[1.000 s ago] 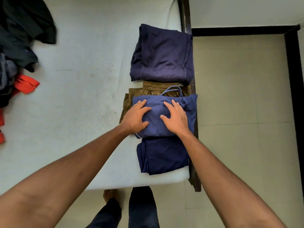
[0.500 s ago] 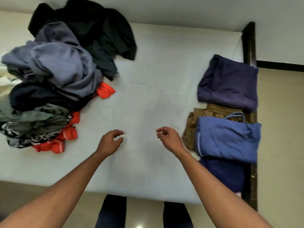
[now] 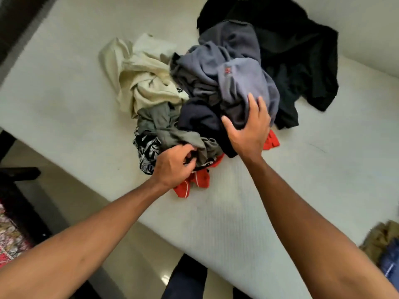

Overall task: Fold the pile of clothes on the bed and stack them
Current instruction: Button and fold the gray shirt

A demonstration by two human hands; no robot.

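A single wide-angle camera, worn on the person's head, looks forward and steeply down from standing height at the near edge of the bed (image 3: 64,104). It sits close: the left forearm (image 3: 86,244) and right forearm (image 3: 313,223) enter from the bottom corners and fill much of the lower half. The pile of clothes (image 3: 216,93) lies just above centre, at arm's reach. The view is tilted, so the mattress edge runs diagonally from middle left to lower right. Floor (image 3: 140,244) and the person's legs (image 3: 185,277) show below it. Folded clothes (image 3: 384,251) are cropped at the right edge.
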